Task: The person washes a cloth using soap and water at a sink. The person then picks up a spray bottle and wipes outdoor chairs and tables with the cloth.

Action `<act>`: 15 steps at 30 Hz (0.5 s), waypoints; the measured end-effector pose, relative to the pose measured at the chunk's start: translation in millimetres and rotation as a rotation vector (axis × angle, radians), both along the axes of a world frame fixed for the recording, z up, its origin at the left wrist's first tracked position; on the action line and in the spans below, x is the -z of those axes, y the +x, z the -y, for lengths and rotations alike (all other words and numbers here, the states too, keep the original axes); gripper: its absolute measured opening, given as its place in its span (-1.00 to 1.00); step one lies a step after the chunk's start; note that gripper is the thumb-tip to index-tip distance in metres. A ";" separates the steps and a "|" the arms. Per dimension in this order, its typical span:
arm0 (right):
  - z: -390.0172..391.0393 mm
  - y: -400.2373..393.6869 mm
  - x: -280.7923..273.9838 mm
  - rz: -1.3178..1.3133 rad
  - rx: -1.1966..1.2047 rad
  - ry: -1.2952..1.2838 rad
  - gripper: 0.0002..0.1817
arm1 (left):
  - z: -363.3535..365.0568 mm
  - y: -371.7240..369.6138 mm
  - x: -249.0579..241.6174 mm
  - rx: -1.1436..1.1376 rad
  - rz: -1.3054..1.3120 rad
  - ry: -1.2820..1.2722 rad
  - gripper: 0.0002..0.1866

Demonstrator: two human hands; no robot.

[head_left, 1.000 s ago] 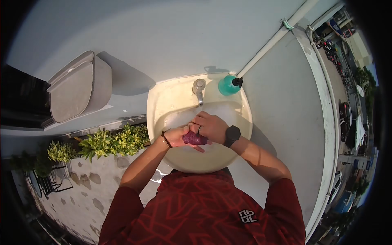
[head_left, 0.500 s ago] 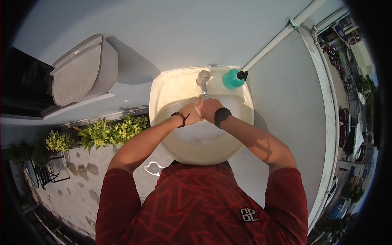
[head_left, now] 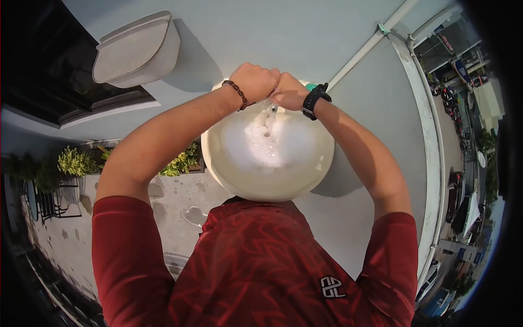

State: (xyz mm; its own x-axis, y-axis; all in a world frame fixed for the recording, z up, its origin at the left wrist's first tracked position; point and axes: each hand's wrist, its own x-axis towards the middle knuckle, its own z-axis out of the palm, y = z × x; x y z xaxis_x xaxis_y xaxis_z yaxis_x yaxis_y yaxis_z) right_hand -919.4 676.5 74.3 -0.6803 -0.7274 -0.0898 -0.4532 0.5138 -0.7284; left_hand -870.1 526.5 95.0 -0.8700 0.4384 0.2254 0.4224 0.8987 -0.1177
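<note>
My left hand (head_left: 253, 80) and my right hand (head_left: 287, 91) are clenched into fists and pressed together above the back of the cream sink (head_left: 322, 163). The purple cloth from the earlier frames is not visible; it seems to be closed inside the fists. A thin stream of water (head_left: 268, 122) falls from under my hands into the foamy water (head_left: 261, 147) in the bowl. The tap is hidden behind my hands. A bead bracelet (head_left: 237, 92) is on my left wrist and a black watch (head_left: 314, 101) on my right.
Only a sliver of the teal soap bottle (head_left: 310, 85) shows behind my right wrist. A grey lidded box (head_left: 136, 52) hangs on the wall at upper left. Green plants (head_left: 180, 161) sit left of the sink. A white pipe (head_left: 370, 43) runs up right.
Both hands rose from the bowl to the back rim, still together. The purple cloth, visible one second ago, is now out of sight. The camera tilted down.
</note>
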 end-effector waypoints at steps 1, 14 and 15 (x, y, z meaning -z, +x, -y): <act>3.5 -3.6 -25.7 0.011 0.004 0.041 -0.85 | 2.0 -2.4 -23.1 0.009 -0.091 -0.048 -0.88; -25.2 77.7 102.9 -0.029 0.128 0.072 -0.55 | -5.9 52.3 110.6 -0.270 0.013 -0.119 -0.90; -47.8 83.7 145.1 -0.083 0.126 0.044 -0.55 | 6.5 69.7 166.9 -0.277 -0.045 -0.135 -0.90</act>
